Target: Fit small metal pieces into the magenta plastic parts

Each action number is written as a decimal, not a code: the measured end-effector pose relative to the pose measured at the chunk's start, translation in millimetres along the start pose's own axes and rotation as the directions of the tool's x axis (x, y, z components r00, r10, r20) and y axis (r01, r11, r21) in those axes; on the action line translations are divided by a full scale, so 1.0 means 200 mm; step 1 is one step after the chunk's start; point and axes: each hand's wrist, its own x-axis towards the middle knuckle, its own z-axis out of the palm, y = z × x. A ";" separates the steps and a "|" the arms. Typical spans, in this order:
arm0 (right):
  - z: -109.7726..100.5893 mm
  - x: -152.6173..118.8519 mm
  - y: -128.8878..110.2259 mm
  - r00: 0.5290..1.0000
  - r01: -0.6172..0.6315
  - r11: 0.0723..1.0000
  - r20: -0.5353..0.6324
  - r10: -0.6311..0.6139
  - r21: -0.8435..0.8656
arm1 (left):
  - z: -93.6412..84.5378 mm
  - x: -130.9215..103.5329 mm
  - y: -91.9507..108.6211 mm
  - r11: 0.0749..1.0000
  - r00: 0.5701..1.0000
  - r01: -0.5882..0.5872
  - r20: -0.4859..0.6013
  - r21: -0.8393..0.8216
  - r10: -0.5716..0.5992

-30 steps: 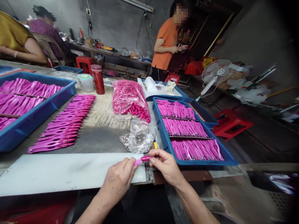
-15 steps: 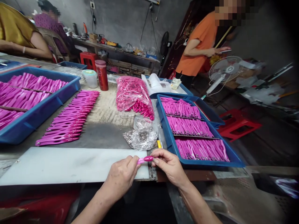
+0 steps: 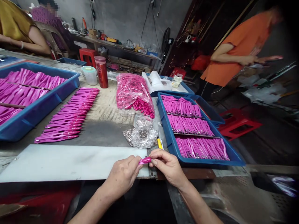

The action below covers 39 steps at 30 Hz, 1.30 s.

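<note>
A pink piece with a darker magenta tip (image 3: 145,160) is held between my two hands above the right end of the white board (image 3: 70,163). My left hand (image 3: 123,174) is closed round its lighter part. My right hand (image 3: 167,168) pinches the magenta tip with thumb and forefinger. Beyond my hands lies a clear plastic bag of small metal parts (image 3: 143,135). A row of pink pieces (image 3: 67,116) fans out at the left, and a plastic bag of magenta parts (image 3: 134,93) sits farther back.
Blue trays of pink pieces stand at the left (image 3: 42,109) and right (image 3: 187,160). A yellow object (image 3: 159,143) lies beside the right tray. Behind are a red tumbler (image 3: 101,73), a lidded tub (image 3: 90,75) and a person in orange (image 3: 238,46).
The person in orange has moved right, now hiding the white fan. My hands keep their grip; the held piece's magenta tip is tilted slightly more and shows less length.
</note>
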 end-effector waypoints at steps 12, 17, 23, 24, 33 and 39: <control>-0.01 0.03 -0.07 0.980 0.177 0.860 0.163 -0.111 -0.478 | -0.06 0.01 0.02 0.993 0.997 -0.062 0.043 0.096 0.058; 0.01 0.02 -0.07 0.972 0.212 0.838 0.199 -0.126 -0.504 | -0.08 0.02 0.03 0.987 0.996 -0.086 0.045 0.137 0.080; 0.02 0.02 -0.07 0.966 0.235 0.825 0.213 -0.143 -0.514 | -0.08 0.02 0.03 0.982 0.994 -0.103 0.057 0.161 0.095; 0.02 0.02 -0.07 0.966 0.237 0.824 0.216 -0.144 -0.514 | -0.08 0.02 0.03 0.982 0.994 -0.103 0.065 0.161 0.093; 0.02 0.03 -0.07 0.962 0.245 0.827 0.232 -0.143 -0.505 | -0.09 0.02 0.04 0.981 0.990 -0.107 0.107 0.162 0.090; 0.02 0.03 -0.05 0.960 0.253 0.829 0.235 -0.152 -0.499 | -0.09 0.01 0.03 0.980 0.991 -0.103 0.105 0.170 0.086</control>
